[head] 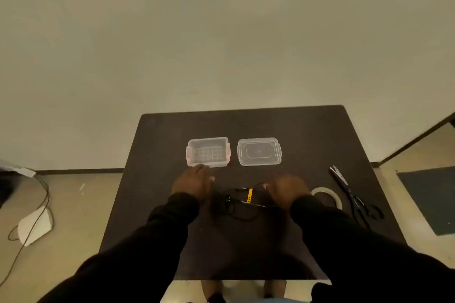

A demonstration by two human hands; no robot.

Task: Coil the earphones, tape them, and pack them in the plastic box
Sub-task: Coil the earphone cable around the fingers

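Black earphones (242,206) with a yellow tag lie in a loose tangle on the dark table (307,135), between my two hands. My left hand (193,183) hovers flat just left of the cable, fingers apart, its fingertips near the front rim of the clear plastic box (208,152). My right hand (286,190) hovers flat just right of the cable, holding nothing. The box stands open and looks empty. Its clear lid (259,152) lies beside it on the right. A roll of clear tape (328,195) lies right of my right hand.
Black scissors (352,195) lie at the table's right side, beyond the tape. On the floor to the left are a white device (35,226) and a trailing cable (29,233). A dark mat (430,199) lies on the floor at right.
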